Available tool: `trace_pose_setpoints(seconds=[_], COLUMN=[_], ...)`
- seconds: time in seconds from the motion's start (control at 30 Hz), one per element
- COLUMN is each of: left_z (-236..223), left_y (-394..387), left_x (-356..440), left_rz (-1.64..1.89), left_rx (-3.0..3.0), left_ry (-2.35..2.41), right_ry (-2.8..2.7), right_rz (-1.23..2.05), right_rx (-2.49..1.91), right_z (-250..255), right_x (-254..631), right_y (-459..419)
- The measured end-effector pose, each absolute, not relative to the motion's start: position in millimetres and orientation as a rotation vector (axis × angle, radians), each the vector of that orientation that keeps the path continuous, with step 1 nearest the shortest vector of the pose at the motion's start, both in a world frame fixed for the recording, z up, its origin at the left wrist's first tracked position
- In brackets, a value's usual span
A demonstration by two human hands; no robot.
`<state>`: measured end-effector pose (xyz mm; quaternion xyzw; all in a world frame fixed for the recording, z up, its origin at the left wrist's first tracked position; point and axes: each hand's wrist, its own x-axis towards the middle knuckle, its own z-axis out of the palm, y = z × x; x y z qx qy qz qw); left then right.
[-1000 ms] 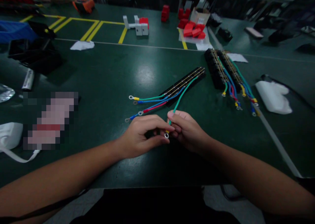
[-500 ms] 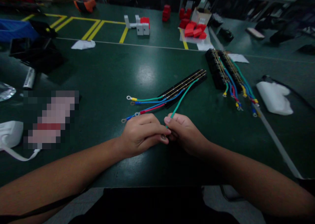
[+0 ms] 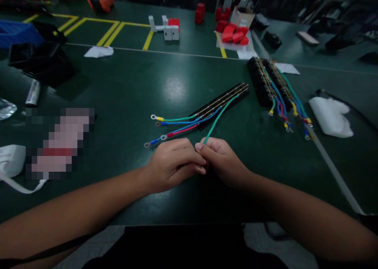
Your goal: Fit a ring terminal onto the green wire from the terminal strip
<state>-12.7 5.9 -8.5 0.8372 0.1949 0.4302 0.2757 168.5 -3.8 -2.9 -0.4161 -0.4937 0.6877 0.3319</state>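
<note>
Head view: left hand [image 3: 173, 164] and right hand [image 3: 223, 160] meet at 6 o'clock on the green counter [image 3: 124, 95], fingertips touching. Both hands are pinched together on the near end of a green wire [image 3: 220, 115]; its tip is hidden between the fingers. The wire runs toward 1 o'clock into a black strip [image 3: 227, 97]. More wired strips [image 3: 265, 84] lie at 2 o'clock.
</note>
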Motion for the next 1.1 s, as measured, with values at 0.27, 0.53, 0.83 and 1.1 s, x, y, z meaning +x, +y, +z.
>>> trace_pose_setpoints(seconds=[0.27, 0.53, 0.83, 1.1], left_z=[-9.7, -4.3, -3.7, -5.0], left_y=[2.4, 7.3, 8.4, 8.5], left_x=[-11.9, -10.5, -10.6, -10.2], left_rz=[1.244, 1.113, 1.010, 1.080], left_rx=[2.315, 2.091, 1.968, 2.069], left_ry=[0.521, 0.707, 0.748, 0.697], right_ry=[-1.269, -1.379, -1.385, -1.355], right_rz=[1.803, 1.683, 1.620, 1.662], right_rx=[-1.105, -1.158, -1.298, -1.239], right_z=[-4.0, -5.7, -7.7, -7.0], right_x=[169.0, 167.5, 167.7, 167.0], right_y=[-5.3, -5.9, -7.2, -7.3])
